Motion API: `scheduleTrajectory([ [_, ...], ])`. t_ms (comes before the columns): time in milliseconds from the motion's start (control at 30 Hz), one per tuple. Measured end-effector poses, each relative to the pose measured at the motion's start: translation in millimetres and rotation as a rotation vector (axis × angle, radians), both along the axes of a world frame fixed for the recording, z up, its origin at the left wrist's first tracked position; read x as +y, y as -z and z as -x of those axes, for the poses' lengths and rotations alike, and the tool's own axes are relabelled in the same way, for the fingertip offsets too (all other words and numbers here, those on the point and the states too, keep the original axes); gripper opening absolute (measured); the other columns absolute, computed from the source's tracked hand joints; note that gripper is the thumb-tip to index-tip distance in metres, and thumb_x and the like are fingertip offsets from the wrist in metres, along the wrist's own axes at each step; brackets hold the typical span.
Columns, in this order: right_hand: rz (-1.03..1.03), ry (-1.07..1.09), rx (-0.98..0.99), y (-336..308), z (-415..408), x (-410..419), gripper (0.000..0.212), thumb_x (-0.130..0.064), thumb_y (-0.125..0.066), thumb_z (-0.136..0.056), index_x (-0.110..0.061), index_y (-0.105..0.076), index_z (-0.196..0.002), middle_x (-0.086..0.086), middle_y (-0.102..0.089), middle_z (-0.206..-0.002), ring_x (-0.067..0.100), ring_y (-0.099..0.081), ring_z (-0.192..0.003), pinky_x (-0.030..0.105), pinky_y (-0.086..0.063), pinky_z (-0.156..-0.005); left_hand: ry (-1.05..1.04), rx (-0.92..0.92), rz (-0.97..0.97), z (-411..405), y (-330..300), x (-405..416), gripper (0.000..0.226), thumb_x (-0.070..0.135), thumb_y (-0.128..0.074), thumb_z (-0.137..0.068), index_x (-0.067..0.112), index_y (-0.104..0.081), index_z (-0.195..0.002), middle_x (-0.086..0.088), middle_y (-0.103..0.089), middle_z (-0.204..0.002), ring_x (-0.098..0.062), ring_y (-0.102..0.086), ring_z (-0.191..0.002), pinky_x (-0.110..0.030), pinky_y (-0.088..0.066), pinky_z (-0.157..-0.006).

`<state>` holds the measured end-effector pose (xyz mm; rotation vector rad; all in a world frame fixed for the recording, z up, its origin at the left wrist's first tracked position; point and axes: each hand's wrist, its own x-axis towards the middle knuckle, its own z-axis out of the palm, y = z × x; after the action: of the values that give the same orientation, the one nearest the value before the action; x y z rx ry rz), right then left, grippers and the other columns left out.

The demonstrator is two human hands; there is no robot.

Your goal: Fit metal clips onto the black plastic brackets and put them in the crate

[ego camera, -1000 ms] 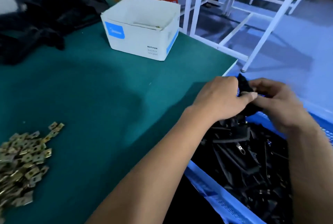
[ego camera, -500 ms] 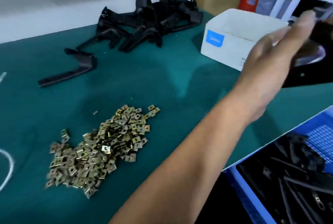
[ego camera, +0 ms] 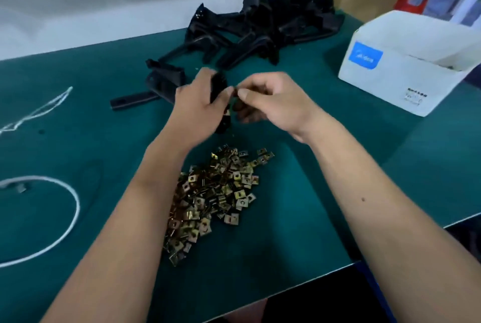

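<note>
A black plastic bracket (ego camera: 220, 93) sits gripped in the left hand (ego camera: 200, 104) above the green table (ego camera: 325, 179), the right hand (ego camera: 270, 101) pinching something small against it, probably a clip, while the clips (ego camera: 213, 197) and unfitted brackets (ego camera: 260, 26) suggest plenty remains.

Two bare forearms in shot, no sleeves anywhere along them. The left hand (ego camera: 200, 104) wears no glove, ring or watch, and the right hand (ego camera: 270, 101) is just as plain. Wrists carry no band. One small dark mole dots the right forearm (ego camera: 363, 199). Fingers (ego camera: 243, 93) have short, unpainted nails.
</note>
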<state>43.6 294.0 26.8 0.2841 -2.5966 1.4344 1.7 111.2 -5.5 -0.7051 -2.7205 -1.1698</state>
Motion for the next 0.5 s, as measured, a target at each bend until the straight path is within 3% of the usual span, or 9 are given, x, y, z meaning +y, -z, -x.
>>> scheduleTrajectory([
  [33, -0.059, -0.116, -0.07, 17.5, -13.4, -13.3, 0.01, -0.011, -0.063, -0.101, -0.004, -0.071, -0.103, 0.008, -0.072, -0.084, 0.016, -0.069, -0.07, 0.034, -0.061, -0.07, -0.036, 0.005, 0.016, 2.7, 6.4, -10.8, 0.032, 0.036, -0.055, -0.104, 0.012, -0.052, -0.125, 0.004, -0.064, -0.092, -0.028, -0.063, -0.1, -0.055, -0.044, -0.104],
  [67, -0.146, -0.042, -0.148, 18.7, -12.4, -19.0, 0.009, -0.014, -0.067, -0.099, -0.007, -0.073, -0.101, 0.003, -0.073, -0.083, 0.012, -0.067, -0.07, 0.03, -0.058, -0.07, -0.067, 0.007, 0.018, 4.5, 11.4, -21.0, 0.034, 0.035, -0.056, -0.104, 0.011, -0.053, -0.128, 0.006, -0.062, -0.091, -0.027, -0.062, -0.1, -0.055, -0.042, -0.106],
  [167, -0.452, -0.143, -0.13, 47.1, -7.0, -26.0, 0.009, -0.026, -0.08, -0.088, -0.02, -0.077, -0.095, -0.011, -0.071, -0.082, 0.0, -0.06, -0.071, 0.016, -0.044, -0.068, -0.1, 0.01, -0.028, 7.7, 20.0, -36.4, 0.042, 0.036, -0.057, -0.104, 0.011, -0.052, -0.137, 0.001, -0.064, -0.107, -0.025, -0.06, -0.111, -0.048, -0.044, -0.105],
  [233, -0.446, -0.154, -0.138, 43.2, -3.0, -30.8, 0.007, -0.026, -0.08, -0.087, -0.024, -0.076, -0.093, -0.012, -0.069, -0.083, -0.002, -0.058, -0.071, 0.014, -0.039, -0.065, -0.081, 0.024, -0.041, 9.8, 23.7, -38.5, 0.045, 0.038, -0.057, -0.103, 0.011, -0.053, -0.139, -0.002, -0.068, -0.114, -0.019, -0.06, -0.113, -0.041, -0.047, -0.101],
  [300, -0.454, -0.188, -0.164, 48.6, -8.5, -36.3, 0.006, -0.024, -0.079, -0.089, -0.028, -0.075, -0.091, -0.012, -0.068, -0.085, -0.002, -0.058, -0.075, 0.014, -0.041, -0.068, -0.081, 0.037, -0.032, 9.5, 27.4, -40.6, 0.047, 0.04, -0.059, -0.102, 0.013, -0.053, -0.14, 0.003, -0.069, -0.11, -0.004, -0.057, -0.105, -0.022, -0.045, -0.092],
  [400, -0.414, -0.184, -0.179, 50.1, -9.9, -34.4, 0.009, -0.022, -0.078, -0.089, -0.029, -0.072, -0.088, -0.014, -0.07, -0.087, 0.002, -0.062, -0.081, 0.02, -0.046, -0.073, -0.096, -0.029, -0.053, 9.2, 31.5, -46.8, 0.056, 0.044, -0.065, -0.098, 0.019, -0.049, -0.146, 0.03, -0.055, -0.101, 0.019, -0.048, -0.091, 0.007, -0.032, -0.075],
  [467, -0.336, -0.117, -0.147, 53.6, -9.2, -32.4, 0.01, -0.018, -0.077, -0.09, -0.026, -0.07, -0.088, -0.013, -0.071, -0.085, 0.003, -0.064, -0.081, 0.023, -0.048, -0.076, -0.094, -0.075, -0.067, 9.4, 32.9, -51.2, 0.064, 0.047, -0.067, -0.096, 0.023, -0.044, -0.151, 0.039, -0.045, -0.102, 0.031, -0.045, -0.09, 0.009, -0.031, -0.073],
  [500, -0.265, -0.076, -0.126, 55.3, -9.6, -32.4, 0.01, -0.015, -0.075, -0.091, -0.024, -0.069, -0.089, -0.011, -0.072, -0.084, 0.004, -0.066, -0.081, 0.024, -0.05, -0.078, -0.087, -0.086, -0.078, 9.2, 33.1, -52.0, 0.067, 0.049, -0.068, -0.095, 0.024, -0.043, -0.152, 0.038, -0.047, -0.107, 0.028, -0.047, -0.097, 0.008, -0.031, -0.075],
])
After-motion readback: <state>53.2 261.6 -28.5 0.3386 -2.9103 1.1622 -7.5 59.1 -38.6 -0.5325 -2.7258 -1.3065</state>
